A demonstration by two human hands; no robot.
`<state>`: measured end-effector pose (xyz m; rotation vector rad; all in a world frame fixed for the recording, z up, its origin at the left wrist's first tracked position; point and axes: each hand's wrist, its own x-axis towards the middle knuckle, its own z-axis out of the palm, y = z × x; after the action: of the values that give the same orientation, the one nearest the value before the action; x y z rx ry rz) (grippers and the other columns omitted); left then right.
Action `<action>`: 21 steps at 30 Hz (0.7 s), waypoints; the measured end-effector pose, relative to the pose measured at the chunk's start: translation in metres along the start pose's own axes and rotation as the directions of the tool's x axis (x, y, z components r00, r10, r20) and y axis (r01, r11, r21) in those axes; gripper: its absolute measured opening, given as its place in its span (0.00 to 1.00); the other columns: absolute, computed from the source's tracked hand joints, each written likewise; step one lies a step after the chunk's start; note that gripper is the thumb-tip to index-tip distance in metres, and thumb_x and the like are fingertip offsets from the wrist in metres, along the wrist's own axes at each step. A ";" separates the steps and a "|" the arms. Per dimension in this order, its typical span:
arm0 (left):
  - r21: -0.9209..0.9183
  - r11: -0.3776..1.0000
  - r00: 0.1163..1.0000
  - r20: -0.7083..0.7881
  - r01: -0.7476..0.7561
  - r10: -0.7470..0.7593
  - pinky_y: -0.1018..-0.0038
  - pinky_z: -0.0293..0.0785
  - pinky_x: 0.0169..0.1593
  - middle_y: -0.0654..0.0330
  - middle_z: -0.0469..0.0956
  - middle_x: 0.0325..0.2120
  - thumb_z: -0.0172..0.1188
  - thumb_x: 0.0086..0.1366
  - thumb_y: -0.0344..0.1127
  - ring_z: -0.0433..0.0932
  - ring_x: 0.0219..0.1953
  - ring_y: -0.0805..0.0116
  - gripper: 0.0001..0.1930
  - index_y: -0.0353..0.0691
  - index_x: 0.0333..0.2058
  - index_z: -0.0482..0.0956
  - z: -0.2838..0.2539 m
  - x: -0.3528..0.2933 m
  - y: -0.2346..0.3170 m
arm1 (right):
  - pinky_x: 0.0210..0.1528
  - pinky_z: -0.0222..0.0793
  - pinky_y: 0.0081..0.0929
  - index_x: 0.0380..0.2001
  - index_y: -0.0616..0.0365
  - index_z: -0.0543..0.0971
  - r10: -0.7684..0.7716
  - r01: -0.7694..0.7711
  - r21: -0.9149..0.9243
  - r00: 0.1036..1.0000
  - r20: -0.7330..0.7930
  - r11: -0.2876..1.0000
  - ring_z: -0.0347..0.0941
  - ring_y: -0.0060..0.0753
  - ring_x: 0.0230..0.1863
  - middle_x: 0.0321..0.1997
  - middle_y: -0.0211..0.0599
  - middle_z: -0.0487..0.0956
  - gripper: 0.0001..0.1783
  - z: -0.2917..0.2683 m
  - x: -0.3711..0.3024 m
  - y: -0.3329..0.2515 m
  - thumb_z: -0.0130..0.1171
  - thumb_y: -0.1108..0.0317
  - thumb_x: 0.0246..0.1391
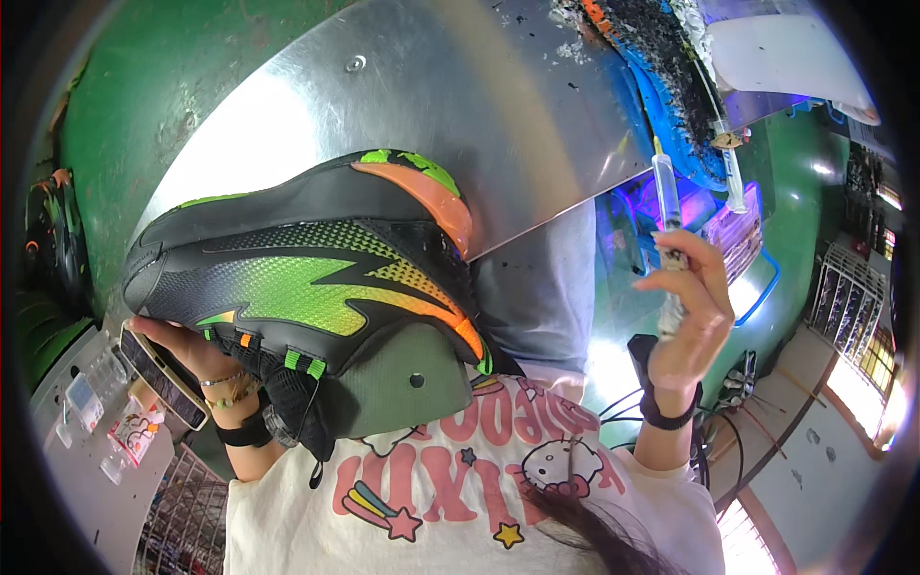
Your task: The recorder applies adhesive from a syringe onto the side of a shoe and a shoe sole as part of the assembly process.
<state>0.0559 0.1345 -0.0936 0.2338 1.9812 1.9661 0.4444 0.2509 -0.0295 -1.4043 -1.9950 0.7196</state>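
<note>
A black sneaker (278, 278) with green and orange patterned sides is tilted on its side in front of me, over the metal table's near edge. A green shoe last (407, 388) fills it, with a round hole in its top. My left hand (187, 350) grips the shoe from below near the toe, its fingers mostly hidden by the upper. Black laces and the tongue hang beside that wrist. Away from the shoe, to the right, my right hand (695, 307) is closed around a clear syringe (668, 196), its yellowish needle tip pointing up and away.
The shiny metal table (422, 86) spreads ahead. At its far right lies a blue pad (680, 134) covered in black scraps, with a second syringe (734, 182) beside it. A phone (163, 379) sits on a side surface at left. More shoes (57, 235) stand at far left.
</note>
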 end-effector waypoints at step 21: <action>0.239 0.930 0.960 0.062 -0.278 0.272 0.71 0.58 0.59 0.58 0.63 0.54 0.35 0.66 0.63 0.64 0.54 0.68 0.34 0.37 0.55 0.62 0.014 -0.005 0.001 | 0.36 0.56 0.31 0.15 0.56 0.75 -0.205 -0.106 0.773 0.934 0.293 0.625 0.60 0.34 0.29 0.30 0.37 0.69 0.45 0.013 0.004 -0.034 0.16 0.34 0.58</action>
<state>0.0652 0.1461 -0.0916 0.6295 2.2772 1.8535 0.4128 0.2436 -0.0135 -0.6936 -1.5792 1.6731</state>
